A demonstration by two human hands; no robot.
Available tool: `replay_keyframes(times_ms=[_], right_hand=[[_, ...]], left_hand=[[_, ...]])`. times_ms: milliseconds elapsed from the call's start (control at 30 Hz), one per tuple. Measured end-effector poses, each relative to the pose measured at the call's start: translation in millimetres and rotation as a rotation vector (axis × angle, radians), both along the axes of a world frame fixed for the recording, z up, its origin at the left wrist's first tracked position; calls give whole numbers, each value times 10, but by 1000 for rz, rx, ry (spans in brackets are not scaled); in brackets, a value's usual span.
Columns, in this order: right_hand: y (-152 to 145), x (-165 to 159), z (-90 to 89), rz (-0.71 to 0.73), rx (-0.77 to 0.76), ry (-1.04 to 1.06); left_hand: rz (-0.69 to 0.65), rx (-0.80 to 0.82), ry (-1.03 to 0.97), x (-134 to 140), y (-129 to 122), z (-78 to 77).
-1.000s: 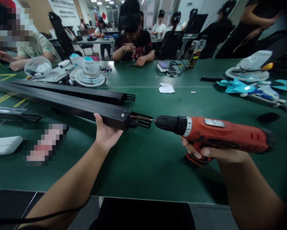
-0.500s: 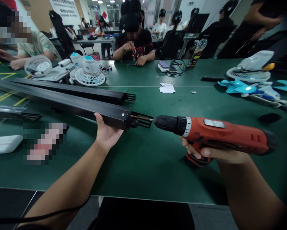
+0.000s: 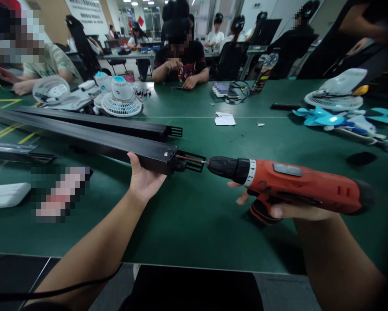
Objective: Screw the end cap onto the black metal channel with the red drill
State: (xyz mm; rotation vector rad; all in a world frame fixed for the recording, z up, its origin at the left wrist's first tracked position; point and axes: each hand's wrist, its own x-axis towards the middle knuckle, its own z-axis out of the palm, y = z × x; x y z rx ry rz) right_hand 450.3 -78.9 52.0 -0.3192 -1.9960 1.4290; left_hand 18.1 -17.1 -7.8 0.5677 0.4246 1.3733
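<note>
On the green table (image 3: pixel 220 242), a long black box-shaped beam (image 3: pixel 125 142) reaches from the left side to the middle, and its right end carries a flat black slotted bracket (image 3: pixel 195 164). The left hand (image 3: pixel 147 183) supports this end from below, with the thumb up along the near side; its other fingers are hidden, and I cannot tell if the beam is lifted a little. The right hand (image 3: pixel 294 211) holds a red and black cordless drill (image 3: pixel 300 183) by the handle, the thumb lying across it, while two fingertips show stretched forward past it; whether any finger touches the trigger cannot be seen. From the black ribbed chuck (image 3: pixel 223 167), a thin brown rod-like bit (image 3: pixel 190 159) goes above the bracket to the beam's end, where its tip is too small to judge. Drill and bit seem to be almost in one line, and in my opinion this alignment matters most, because a sideways tilt could make the tip slip. It would be wise to hold the beam firmly, to press straight along the bit, to use the trigger gently, and to place the left fingers well behind the end face.
</note>
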Motion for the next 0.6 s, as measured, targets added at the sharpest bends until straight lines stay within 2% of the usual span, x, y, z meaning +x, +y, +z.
replay_keyframes(times_ms=[100, 233, 400, 600], right_hand=[[-27, -43, -40, 53, -107, 25], [-86, -133, -92, -17, -217, 151], [-90, -161, -134, -87, -233, 218], [-84, -138, -112, -79, -248, 181]], left_hand=[[-30, 7, -32, -30, 22, -25], [-18, 4, -46, -29, 34, -41], [-13, 0, -35, 7, 16, -29], [-11, 2, -54, -9, 10, -38]])
